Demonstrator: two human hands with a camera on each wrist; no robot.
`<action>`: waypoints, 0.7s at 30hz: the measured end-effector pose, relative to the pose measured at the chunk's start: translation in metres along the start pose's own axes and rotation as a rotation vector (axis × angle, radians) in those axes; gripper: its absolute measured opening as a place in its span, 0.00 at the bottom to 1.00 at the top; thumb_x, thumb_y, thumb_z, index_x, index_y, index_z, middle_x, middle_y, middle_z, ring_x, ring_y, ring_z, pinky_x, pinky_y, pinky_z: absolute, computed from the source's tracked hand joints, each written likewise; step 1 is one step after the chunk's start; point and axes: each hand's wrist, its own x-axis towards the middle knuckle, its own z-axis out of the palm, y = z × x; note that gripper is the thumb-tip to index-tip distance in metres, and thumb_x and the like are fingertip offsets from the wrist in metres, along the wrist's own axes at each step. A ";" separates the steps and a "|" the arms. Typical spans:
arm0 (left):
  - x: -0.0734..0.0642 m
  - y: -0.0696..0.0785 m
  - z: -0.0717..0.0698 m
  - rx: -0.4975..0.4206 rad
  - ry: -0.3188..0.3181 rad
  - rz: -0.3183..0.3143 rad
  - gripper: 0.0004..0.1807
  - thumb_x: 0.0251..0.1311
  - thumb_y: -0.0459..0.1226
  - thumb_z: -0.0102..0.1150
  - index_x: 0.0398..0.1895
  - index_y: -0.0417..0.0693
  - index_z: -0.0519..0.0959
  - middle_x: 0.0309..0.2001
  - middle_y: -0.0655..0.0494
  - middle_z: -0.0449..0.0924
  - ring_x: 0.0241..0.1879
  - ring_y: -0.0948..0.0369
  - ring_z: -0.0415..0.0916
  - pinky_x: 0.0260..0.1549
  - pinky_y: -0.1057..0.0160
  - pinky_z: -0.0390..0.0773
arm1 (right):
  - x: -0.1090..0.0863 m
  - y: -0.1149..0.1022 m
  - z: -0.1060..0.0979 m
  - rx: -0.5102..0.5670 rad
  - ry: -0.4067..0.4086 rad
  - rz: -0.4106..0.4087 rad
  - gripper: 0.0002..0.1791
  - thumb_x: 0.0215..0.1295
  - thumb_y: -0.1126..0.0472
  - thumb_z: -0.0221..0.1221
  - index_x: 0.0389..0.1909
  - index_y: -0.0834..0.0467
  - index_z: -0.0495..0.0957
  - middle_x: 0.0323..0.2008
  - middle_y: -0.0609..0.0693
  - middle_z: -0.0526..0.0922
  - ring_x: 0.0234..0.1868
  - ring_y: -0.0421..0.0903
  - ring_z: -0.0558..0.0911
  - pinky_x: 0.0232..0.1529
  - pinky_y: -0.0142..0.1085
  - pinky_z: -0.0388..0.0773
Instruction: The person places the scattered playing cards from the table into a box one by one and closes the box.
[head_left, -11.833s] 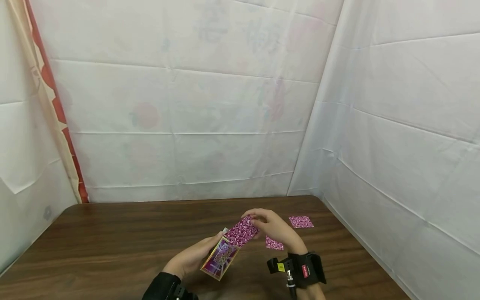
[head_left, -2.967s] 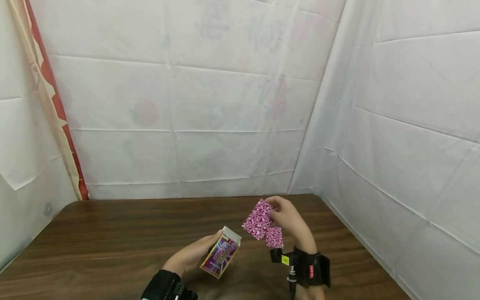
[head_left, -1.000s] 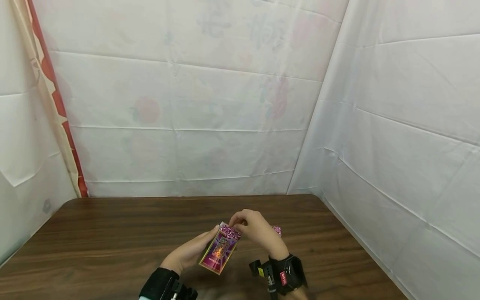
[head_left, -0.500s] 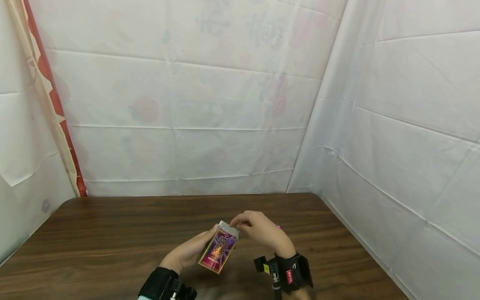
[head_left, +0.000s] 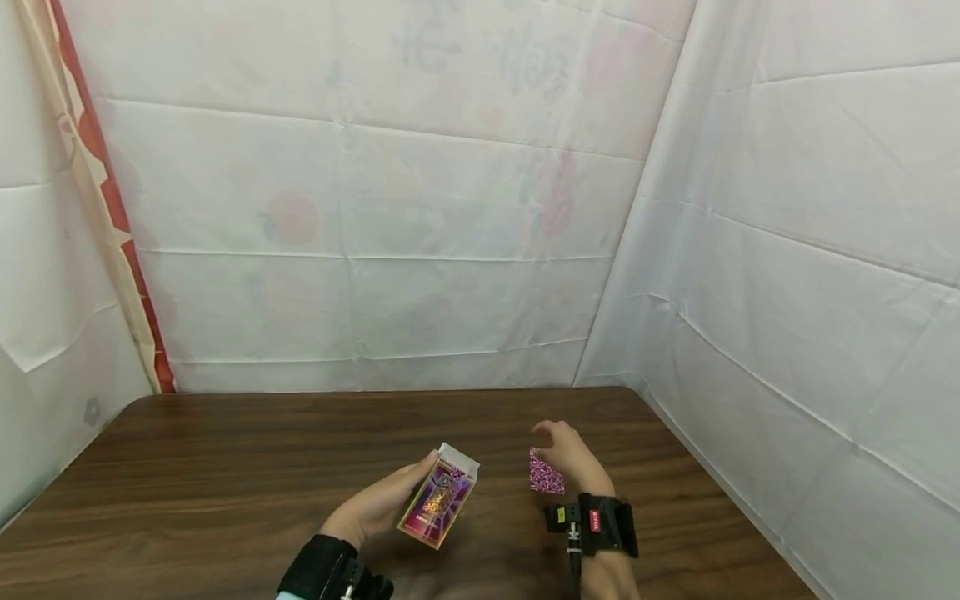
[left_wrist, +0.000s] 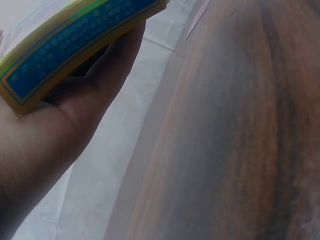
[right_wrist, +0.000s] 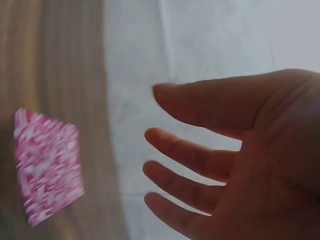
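My left hand (head_left: 382, 500) grips a purple card box (head_left: 438, 502) with gold edges, tilted, its white top flap (head_left: 459, 457) raised. In the left wrist view the box's blue printed side (left_wrist: 75, 47) lies across the thumb. On the table to the right lies a pink-and-white patterned card (head_left: 546, 472), partly covered by my right hand (head_left: 570, 458) in the head view. That hand is empty, thumb and fingers spread apart, as the right wrist view shows. In that view the card (right_wrist: 49, 167) is blurred and stands off from the fingertips (right_wrist: 152, 135).
A dark wood-grain table (head_left: 262, 467) carries everything. White cloth hangs behind (head_left: 465, 317) and along the right side (head_left: 810, 333), with a red-edged strip at the left. Both wrists wear black camera straps (head_left: 611, 525).
A patterned card went from the right hand into the box and sank from sight. The right hand then moved right, over the card on the table. The left hand stays with the box.
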 end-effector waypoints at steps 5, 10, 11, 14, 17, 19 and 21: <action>0.000 -0.001 0.002 -0.032 -0.033 0.008 0.46 0.64 0.66 0.31 0.67 0.35 0.58 0.47 0.45 0.81 0.45 0.55 0.80 0.49 0.57 0.75 | 0.005 0.021 0.011 0.060 -0.124 0.123 0.31 0.55 0.71 0.60 0.62 0.63 0.66 0.62 0.67 0.66 0.62 0.67 0.64 0.54 0.57 0.69; 0.001 -0.003 0.003 -0.059 -0.039 -0.001 0.46 0.63 0.66 0.32 0.67 0.35 0.58 0.48 0.41 0.80 0.46 0.53 0.80 0.48 0.56 0.76 | 0.006 0.038 0.025 0.047 -0.175 0.102 0.38 0.51 0.66 0.66 0.64 0.65 0.63 0.63 0.70 0.64 0.65 0.69 0.59 0.60 0.60 0.61; 0.001 -0.004 0.003 -0.062 -0.038 -0.003 0.46 0.63 0.66 0.32 0.67 0.35 0.58 0.49 0.41 0.80 0.46 0.52 0.80 0.48 0.56 0.76 | 0.006 0.040 0.026 0.046 -0.180 0.099 0.38 0.51 0.66 0.66 0.64 0.65 0.62 0.63 0.71 0.62 0.66 0.69 0.57 0.62 0.60 0.59; 0.001 -0.004 0.004 -0.066 -0.039 -0.004 0.47 0.63 0.66 0.32 0.67 0.35 0.58 0.48 0.41 0.80 0.46 0.52 0.80 0.47 0.56 0.77 | 0.006 0.044 0.029 0.052 -0.196 0.106 0.39 0.53 0.63 0.65 0.65 0.66 0.59 0.65 0.71 0.58 0.69 0.69 0.52 0.65 0.61 0.53; 0.001 -0.003 0.004 -0.064 -0.046 0.006 0.46 0.63 0.66 0.31 0.66 0.35 0.59 0.48 0.40 0.80 0.46 0.52 0.80 0.46 0.56 0.77 | 0.007 0.044 0.028 0.034 -0.196 0.091 0.39 0.54 0.63 0.65 0.65 0.68 0.59 0.64 0.70 0.61 0.66 0.67 0.58 0.64 0.58 0.57; 0.001 -0.003 0.004 -0.063 -0.050 0.011 0.46 0.63 0.66 0.31 0.66 0.35 0.60 0.49 0.39 0.80 0.46 0.52 0.80 0.46 0.56 0.77 | 0.007 0.043 0.027 0.020 -0.196 0.085 0.38 0.53 0.64 0.65 0.64 0.68 0.60 0.61 0.68 0.65 0.63 0.65 0.64 0.61 0.57 0.61; 0.001 -0.002 0.003 -0.057 -0.046 0.015 0.46 0.64 0.66 0.31 0.66 0.35 0.60 0.48 0.39 0.80 0.45 0.53 0.80 0.46 0.57 0.77 | 0.006 0.042 0.025 0.002 -0.192 0.083 0.36 0.52 0.65 0.66 0.62 0.67 0.63 0.57 0.65 0.70 0.58 0.63 0.69 0.57 0.56 0.66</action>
